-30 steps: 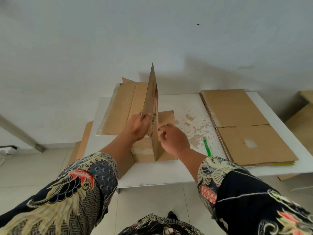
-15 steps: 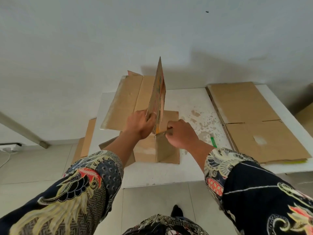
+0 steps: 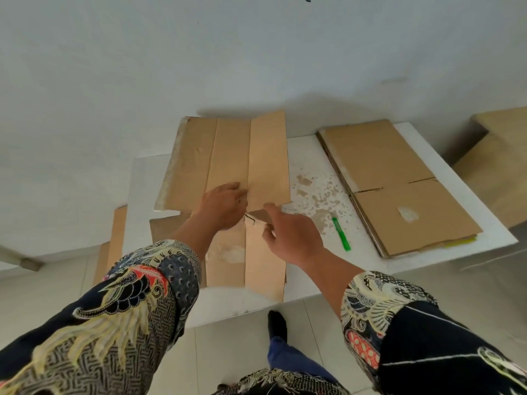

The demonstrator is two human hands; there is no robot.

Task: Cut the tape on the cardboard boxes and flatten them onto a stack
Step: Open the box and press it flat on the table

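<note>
A brown cardboard box (image 3: pixel 231 155) lies unfolded and flat on the left half of the white table (image 3: pixel 313 155), its near panels reaching the front edge. My left hand (image 3: pixel 224 202) rests on its middle with fingers stretched out flat. My right hand (image 3: pixel 289 236) hovers just right of it, fingers loosely spread, index finger and thumb next to a small raised flap (image 3: pixel 258 215) and holding nothing. A green cutter (image 3: pixel 341 233) lies on the table to the right of my right hand. A stack of flattened boxes (image 3: pixel 399 183) covers the table's right side.
More cardboard (image 3: pixel 112 246) leans by the table's left side on the tiled floor. A further brown box (image 3: pixel 499 163) stands beyond the right end of the table. A white wall runs right behind the table. My foot (image 3: pixel 276 323) is under the front edge.
The cardboard panel that stood upright between my hands now lies flat on the table. My left hand has moved onto it, and my right hand has let go and opened.
</note>
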